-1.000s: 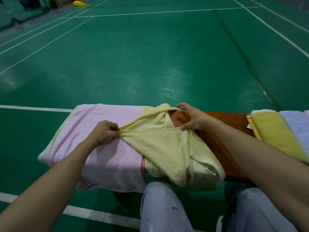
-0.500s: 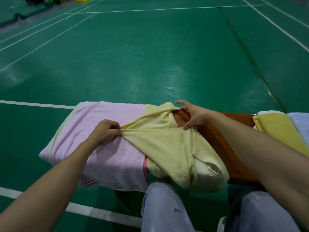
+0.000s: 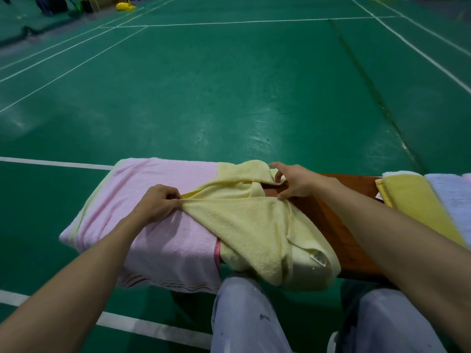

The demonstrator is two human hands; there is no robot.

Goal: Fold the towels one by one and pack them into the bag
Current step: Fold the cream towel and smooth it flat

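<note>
1. Green court floor (image 3: 229,85) with white lines stretches away behind a brown wooden tabletop (image 3: 334,238), which runs across the lower half of the view.
2. A pink towel (image 3: 158,240) lies spread flat over the left part of the tabletop, and its near edge hangs over the front.
3. A pale yellow towel (image 3: 249,225) lies rumpled in the middle, partly on the pink towel and partly on bare wood. Its lower folds droop over the front edge towards the person's knees.
4. A small white tag (image 3: 318,259) shows on the hanging part of that towel.
5. The left hand (image 3: 159,202) rests on the pink towel with its fingers curled in, pinching the left corner of the pale yellow towel. The cloth is drawn taut from that pinch.
6. The right hand (image 3: 298,182) is spread wide. Its thumb tip presses down on the towel's near fold and its forefinger stretches over the far fold, with another finger bent down against the cloth.
7. At the right end of the tabletop, well apart from the hands, lies a folded yellow towel (image 3: 413,200) with a pale blue towel (image 3: 451,194) just beside it.
8. Light trouser legs (image 3: 244,314) fill the bottom of the view below the tabletop.
</note>
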